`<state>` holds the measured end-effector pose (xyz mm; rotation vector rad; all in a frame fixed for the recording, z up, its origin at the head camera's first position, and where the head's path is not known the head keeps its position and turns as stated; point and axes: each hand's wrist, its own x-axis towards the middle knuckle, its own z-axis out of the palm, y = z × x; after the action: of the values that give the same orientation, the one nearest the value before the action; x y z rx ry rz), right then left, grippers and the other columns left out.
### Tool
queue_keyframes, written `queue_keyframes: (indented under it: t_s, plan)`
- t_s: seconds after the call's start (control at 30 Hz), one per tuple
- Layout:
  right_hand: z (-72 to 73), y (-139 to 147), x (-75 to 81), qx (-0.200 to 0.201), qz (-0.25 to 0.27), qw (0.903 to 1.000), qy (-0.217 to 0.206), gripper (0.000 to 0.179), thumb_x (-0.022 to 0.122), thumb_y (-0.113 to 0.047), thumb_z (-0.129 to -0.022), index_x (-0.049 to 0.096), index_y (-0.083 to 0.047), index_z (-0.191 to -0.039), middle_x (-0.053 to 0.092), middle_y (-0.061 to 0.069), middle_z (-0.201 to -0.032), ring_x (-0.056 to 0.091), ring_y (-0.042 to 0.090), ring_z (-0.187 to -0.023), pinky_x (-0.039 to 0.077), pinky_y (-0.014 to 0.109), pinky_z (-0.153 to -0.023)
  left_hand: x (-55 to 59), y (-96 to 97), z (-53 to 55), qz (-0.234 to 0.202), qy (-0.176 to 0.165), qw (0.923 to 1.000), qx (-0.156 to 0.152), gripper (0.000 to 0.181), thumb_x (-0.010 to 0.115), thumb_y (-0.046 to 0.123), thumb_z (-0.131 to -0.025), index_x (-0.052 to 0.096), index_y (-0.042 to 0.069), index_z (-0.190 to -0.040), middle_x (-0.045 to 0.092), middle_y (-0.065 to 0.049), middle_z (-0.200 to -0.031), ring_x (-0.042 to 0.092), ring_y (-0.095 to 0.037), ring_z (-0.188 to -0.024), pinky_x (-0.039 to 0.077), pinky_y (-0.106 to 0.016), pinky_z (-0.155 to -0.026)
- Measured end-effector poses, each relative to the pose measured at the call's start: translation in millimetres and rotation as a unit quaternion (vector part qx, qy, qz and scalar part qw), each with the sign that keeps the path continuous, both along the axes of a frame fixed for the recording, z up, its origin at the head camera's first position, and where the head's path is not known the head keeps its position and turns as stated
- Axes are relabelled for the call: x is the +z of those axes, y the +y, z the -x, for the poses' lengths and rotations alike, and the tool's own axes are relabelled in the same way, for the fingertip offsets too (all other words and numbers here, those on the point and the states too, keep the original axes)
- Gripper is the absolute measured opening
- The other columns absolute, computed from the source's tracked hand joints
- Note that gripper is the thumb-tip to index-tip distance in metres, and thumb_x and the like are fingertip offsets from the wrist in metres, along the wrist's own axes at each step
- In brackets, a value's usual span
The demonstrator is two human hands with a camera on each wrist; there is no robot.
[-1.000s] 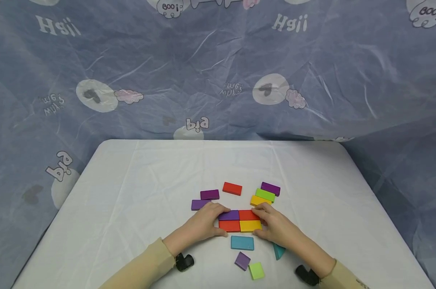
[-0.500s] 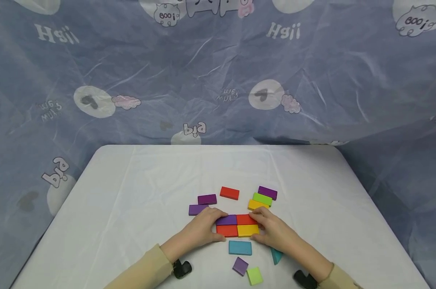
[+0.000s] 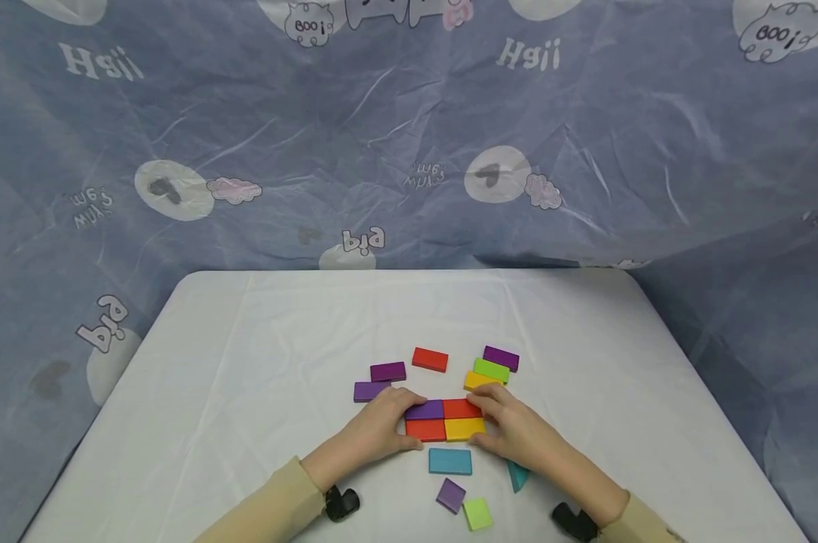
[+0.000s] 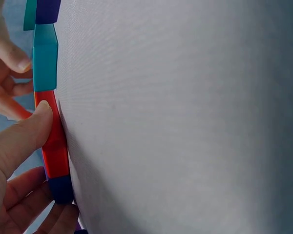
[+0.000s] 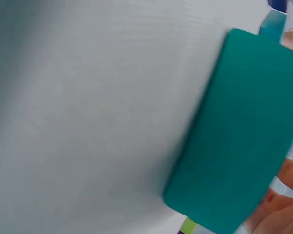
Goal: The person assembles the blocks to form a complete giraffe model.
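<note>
Head view: I see the left hand (image 3: 379,422) and right hand (image 3: 520,428) grasp opposite ends of a four-block rectangle (image 3: 444,420) on the table (image 3: 280,339), seemingly squaring it; I'd next want even inward pressure; left wrist: thumb (image 4: 27,139) against a red block (image 4: 56,163); right wrist: a teal piece (image 5: 239,131) masks the grip.

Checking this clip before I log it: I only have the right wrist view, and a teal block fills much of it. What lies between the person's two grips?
Observer: In the head view, four blocks in two rows: purple block and far red block above, near red block and yellow block below.

Operator: Where is the left thumb?

Observer: The left wrist view shows the left grip with its thumb against the near red block.

Operator: Anything beyond that group?

Observer: Yes, among others, a lone red block lies apart on the table's far side of it.
</note>
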<state>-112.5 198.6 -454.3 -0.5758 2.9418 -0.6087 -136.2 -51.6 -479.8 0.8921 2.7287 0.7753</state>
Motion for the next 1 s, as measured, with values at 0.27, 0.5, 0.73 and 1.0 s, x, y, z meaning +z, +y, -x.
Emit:
queue_keyframes:
  t_s: [0.27,0.5,0.73,1.0]
  plan:
    - [-12.9,-1.4,15.5,0.051,-0.003,0.9976,0.046,0.027,0.082,-0.026,-0.080,0.073,-0.016,-0.104,0.060,-0.006,-0.097,0.057,0.008,-0.090,0.058,0.029,-0.084,3.0,-0.1,3.6,0.004,-0.003,1.0000,0.000,0.060,0.082,0.031,-0.080,0.060,0.012,-0.132,0.063,-0.003,-0.129,0.054,-0.022,-0.123,0.046,-0.038,-0.107]
    - [-30.2,-15.1,13.6,0.124,0.003,0.9915,0.041,0.019,0.081,-0.022,-0.081,0.073,-0.015,-0.097,0.060,-0.010,-0.095,0.057,0.007,-0.091,0.057,0.025,-0.084,2.5,0.4,4.0,0.002,-0.009,1.0000,0.004,0.060,0.083,0.032,-0.079,0.061,0.013,-0.132,0.064,-0.002,-0.128,0.054,-0.020,-0.122,0.046,-0.037,-0.106]
    - [-38.5,-25.3,9.7,0.129,-0.030,0.9909,0.022,0.021,0.080,-0.018,-0.082,0.072,-0.013,-0.101,0.061,-0.006,-0.099,0.058,0.011,-0.094,0.057,0.026,-0.085,2.1,0.2,3.0,-0.003,-0.003,1.0000,0.001,0.059,0.083,0.031,-0.079,0.061,0.013,-0.131,0.064,-0.002,-0.126,0.055,-0.020,-0.120,0.047,-0.036,-0.104]
    - [-46.4,-28.1,7.8,0.090,-0.050,0.9946,0.008,0.024,0.081,-0.018,-0.080,0.071,-0.012,-0.100,0.059,-0.004,-0.093,0.054,0.011,-0.086,0.057,0.026,-0.080,0.1,-1.3,0.9,-0.007,-0.002,1.0000,-0.003,0.059,0.083,0.029,-0.079,0.061,0.011,-0.131,0.064,-0.003,-0.126,0.055,-0.021,-0.120,0.046,-0.038,-0.106]
